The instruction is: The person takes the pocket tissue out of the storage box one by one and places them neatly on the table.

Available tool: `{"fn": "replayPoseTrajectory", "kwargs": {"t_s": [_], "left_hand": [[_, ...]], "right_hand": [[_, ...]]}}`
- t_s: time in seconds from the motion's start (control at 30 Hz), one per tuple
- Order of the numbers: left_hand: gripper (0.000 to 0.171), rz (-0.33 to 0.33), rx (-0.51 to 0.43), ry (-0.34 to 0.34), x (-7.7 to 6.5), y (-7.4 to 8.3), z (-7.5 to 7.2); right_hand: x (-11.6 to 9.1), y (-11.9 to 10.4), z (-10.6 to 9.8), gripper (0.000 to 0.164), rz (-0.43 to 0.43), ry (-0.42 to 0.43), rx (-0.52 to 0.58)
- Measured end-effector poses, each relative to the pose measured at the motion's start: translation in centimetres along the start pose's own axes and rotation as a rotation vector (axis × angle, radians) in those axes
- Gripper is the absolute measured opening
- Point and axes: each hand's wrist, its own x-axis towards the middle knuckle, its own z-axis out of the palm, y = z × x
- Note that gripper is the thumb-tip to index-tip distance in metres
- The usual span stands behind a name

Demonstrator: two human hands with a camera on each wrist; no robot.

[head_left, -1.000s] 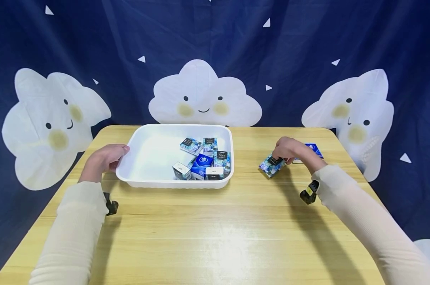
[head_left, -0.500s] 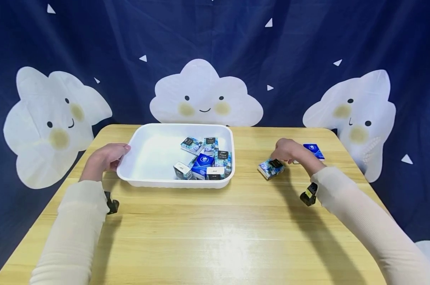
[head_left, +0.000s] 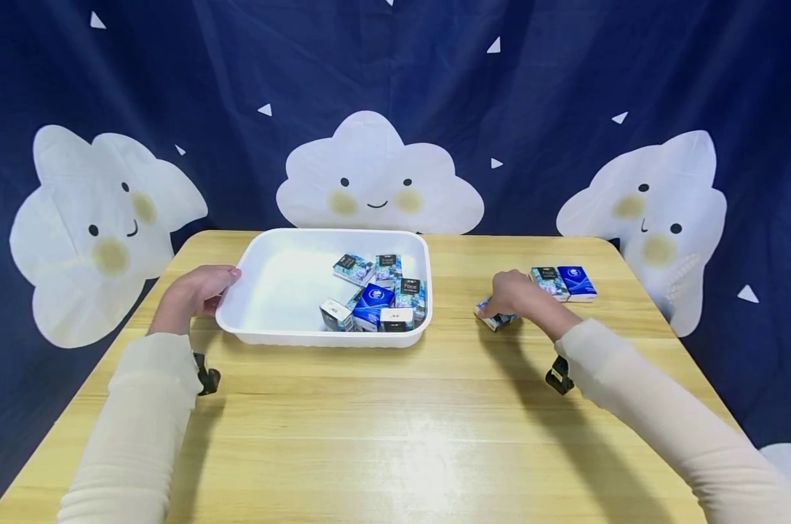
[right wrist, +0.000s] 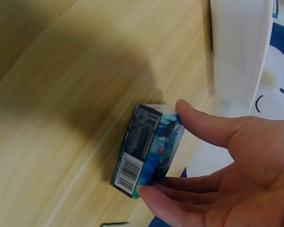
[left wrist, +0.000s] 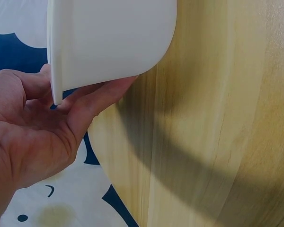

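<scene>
My left hand (head_left: 195,291) grips the left end of a white plastic tray (head_left: 323,339). In the left wrist view the thumb lies at the rim and the fingers reach under the tray wall. At right on the table, my right hand (head_left: 516,295) pinches a small pack of pocket tissues (right wrist: 149,151) with a blue floral print, thumb at one end and fingers at the other. In the right wrist view its barcode side faces the camera. The hand covers much of this pack in the head view.
Several tissue packs lie in the tray's right half, among them a plain blue pack (head_left: 373,304). Behind my right hand, a floral pack (head_left: 549,282) and another blue pack (head_left: 576,282) lie side by side on the wooden table (head_left: 343,429). A dark cloud-print curtain (head_left: 382,65) hangs behind.
My right hand has shifted left and nearer onto the floral pack, which has slid slightly the same way. The floral pack beside the blue one is now uncovered. The left hand stays at the tray.
</scene>
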Motion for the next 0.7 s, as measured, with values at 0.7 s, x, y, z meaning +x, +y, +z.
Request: {"fn": "replayPoseTrajectory", "kwargs": {"t_s": [0.7], "left_hand": [[0.057,0.022,0.008,-0.011,-0.5,0.1,0.1]], "right_hand": [[0.5,2.9,-0.9,0.063,-0.031,0.100,0.120]]}}
